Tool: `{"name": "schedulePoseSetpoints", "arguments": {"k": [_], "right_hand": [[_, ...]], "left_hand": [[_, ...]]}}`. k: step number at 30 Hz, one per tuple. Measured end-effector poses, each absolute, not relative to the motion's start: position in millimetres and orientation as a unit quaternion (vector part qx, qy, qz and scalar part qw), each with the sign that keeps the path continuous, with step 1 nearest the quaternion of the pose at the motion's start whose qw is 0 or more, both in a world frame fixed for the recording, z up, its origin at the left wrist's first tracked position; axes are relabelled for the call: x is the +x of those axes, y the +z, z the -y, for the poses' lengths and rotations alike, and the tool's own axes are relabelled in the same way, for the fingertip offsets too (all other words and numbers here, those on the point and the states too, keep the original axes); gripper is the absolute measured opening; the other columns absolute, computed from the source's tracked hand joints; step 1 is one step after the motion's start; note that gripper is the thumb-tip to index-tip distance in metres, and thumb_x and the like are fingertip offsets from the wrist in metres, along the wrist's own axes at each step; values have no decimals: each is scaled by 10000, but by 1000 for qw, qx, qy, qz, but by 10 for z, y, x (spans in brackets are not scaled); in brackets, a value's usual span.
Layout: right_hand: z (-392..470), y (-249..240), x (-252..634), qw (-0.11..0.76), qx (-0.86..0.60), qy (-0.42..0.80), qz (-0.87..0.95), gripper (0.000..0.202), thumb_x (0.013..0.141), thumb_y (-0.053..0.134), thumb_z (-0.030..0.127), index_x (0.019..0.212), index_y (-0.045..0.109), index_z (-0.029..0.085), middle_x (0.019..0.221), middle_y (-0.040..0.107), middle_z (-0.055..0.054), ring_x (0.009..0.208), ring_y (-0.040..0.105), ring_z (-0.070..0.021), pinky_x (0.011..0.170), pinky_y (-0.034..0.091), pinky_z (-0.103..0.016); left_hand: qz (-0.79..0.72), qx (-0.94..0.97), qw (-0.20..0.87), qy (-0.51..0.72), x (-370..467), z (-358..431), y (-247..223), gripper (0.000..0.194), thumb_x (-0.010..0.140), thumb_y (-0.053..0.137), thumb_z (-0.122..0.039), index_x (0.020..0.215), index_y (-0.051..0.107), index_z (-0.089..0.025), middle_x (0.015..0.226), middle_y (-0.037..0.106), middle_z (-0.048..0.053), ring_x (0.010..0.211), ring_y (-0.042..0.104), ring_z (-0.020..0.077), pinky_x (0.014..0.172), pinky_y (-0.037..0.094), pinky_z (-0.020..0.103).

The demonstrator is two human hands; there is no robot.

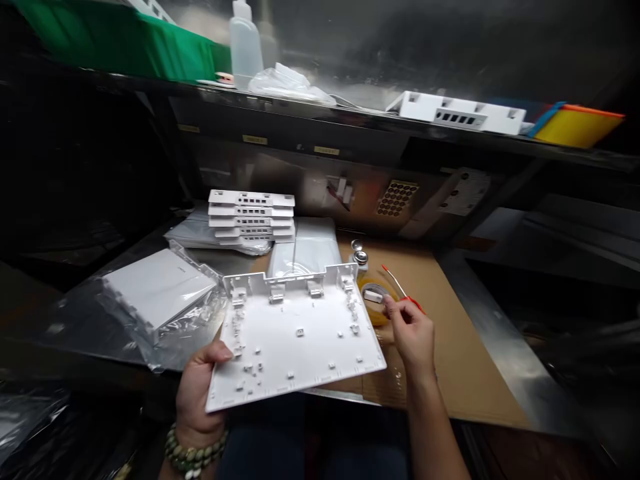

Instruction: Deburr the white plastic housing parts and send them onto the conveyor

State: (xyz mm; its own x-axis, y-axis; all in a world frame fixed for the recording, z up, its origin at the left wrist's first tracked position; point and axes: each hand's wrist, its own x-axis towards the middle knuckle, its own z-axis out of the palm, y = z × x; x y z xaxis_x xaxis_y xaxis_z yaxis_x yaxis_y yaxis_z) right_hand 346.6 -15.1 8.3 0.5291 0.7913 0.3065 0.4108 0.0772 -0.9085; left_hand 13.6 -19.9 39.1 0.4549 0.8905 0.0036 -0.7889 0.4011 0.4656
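My left hand [203, 383] grips the left edge of a white plastic housing panel [310, 347], its thumb on the inner face. The panel is tilted, with its clips and posts facing me. To the right of it, my right hand [413, 330] is closed in a pinch, and a small white piece [373, 295] shows at its fingertips. Behind that piece lies a clear, yellowish round roll or dish [373, 317]. A tool with a red handle [415, 305] and a bent metal shaft is just behind my right hand; I cannot tell whether they touch.
A bagged white housing [163, 287] lies at left. Several slotted white panels [251, 217] are stacked behind, beside flat plastic bags [315, 240]. A metal-lidded bottle [360, 259] stands on the cardboard [465, 360]. Above, a shelf carries a green bin [125, 43], squeeze bottle [245, 47] and yellow container [577, 127].
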Motion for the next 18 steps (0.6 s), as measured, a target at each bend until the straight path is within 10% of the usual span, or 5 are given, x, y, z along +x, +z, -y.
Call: {"name": "schedulePoseSetpoints", "arguments": {"k": [5, 14, 18], "right_hand": [[354, 197, 3299, 606, -538, 448, 378, 548, 837, 793, 529, 1308, 695, 266, 1278, 725, -87, 924, 728, -205, 780, 579, -318], [704, 190, 3153, 554, -434, 667, 244, 641, 797, 786, 656, 1202, 749, 161, 1056, 803, -145, 1054, 759, -325, 885, 626, -448], [1049, -73, 3500, 603, -493, 616, 117, 644, 715, 900, 550, 1200, 735, 161, 1089, 804, -150, 1079, 761, -346, 944, 621, -481]], "left_hand": [[-131, 203, 838, 489, 197, 157, 419, 1053, 666, 512, -53, 1629, 275, -408, 1431, 665, -30, 1390, 530, 380, 1157, 420, 626], [-268, 305, 829, 384, 306, -8, 238, 1038, 691, 704, -111, 1620, 312, -357, 1487, 623, 65, 1273, 645, 394, 1028, 591, 538], [-393, 610, 592, 351, 379, -420, 256, 602, 923, 697, -329, 1495, 515, -282, 1450, 644, 120, 1157, 715, 311, 956, 628, 465]]}}
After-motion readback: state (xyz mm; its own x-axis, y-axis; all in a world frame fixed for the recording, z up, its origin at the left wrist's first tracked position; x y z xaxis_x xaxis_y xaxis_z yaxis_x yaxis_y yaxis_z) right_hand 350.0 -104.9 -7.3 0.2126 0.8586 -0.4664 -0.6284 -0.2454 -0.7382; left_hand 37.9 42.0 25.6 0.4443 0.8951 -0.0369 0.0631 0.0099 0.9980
